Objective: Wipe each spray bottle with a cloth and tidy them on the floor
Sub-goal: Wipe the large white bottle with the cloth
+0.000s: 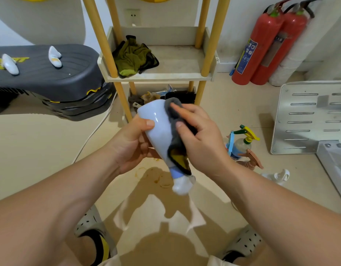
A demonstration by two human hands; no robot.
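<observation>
Spray bottle (158, 131): pale blue, held in the air above the floor (41, 150), between both hands, in front of the shelf rack (208, 54).
Upper shelf tray (185, 75): holds one crumpled olive-green rag (133, 56) at its left side.
Lower shelf tray: partly hidden behind the bottle; crumpled brownish rags (150, 96) lie in it, with other items I cannot make out.
Left hand (131, 143): its grip is closed round the bottle's body from the left, thumb lying across the front, fingers curled behind.
Right hand (200, 139): its grip is closed on the cloth (175, 144), pressing it against the bottle's right side.
Cloth: grey outside, yellow inside, draped along the bottle from near its base down to the neck.
Bottle's axis: tilted, long axis running from upper left to lower right; the base points up and away toward the rack, the white spray head (182, 186) points down toward the person.
Floor bottles (242, 144): a small group stands and lies to the right, just beside one another, well apart from the held bottle.
Fire extinguishers (261, 48): two red ones lean at the wall, far right.
</observation>
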